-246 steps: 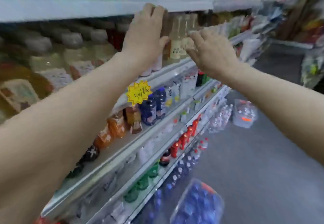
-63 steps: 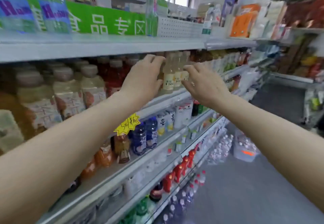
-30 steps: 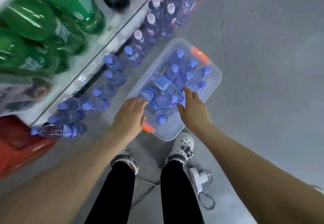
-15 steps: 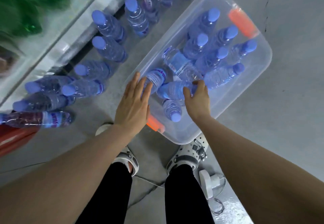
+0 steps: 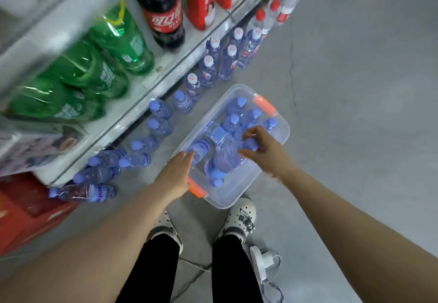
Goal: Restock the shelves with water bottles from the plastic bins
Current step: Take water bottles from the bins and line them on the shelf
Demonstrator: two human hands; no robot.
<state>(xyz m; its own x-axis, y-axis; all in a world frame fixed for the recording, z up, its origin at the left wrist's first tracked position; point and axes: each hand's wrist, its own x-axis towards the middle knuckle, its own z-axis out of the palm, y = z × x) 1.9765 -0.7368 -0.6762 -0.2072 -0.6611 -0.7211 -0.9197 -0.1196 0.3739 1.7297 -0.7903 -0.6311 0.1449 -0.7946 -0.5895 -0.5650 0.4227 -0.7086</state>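
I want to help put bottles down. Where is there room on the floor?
Bare grey concrete floor lies right of the clear plastic bin. Between bin and metal shelf edge, blue-capped water bottles crowd the floor.

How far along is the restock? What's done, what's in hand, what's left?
Done: a row of blue-capped bottles already stands under the bottom shelf. In hand: the right hand grips a bottle from the clear bin; the left hand reaches for another lying bottle. Left: several bottles remain in the bin.
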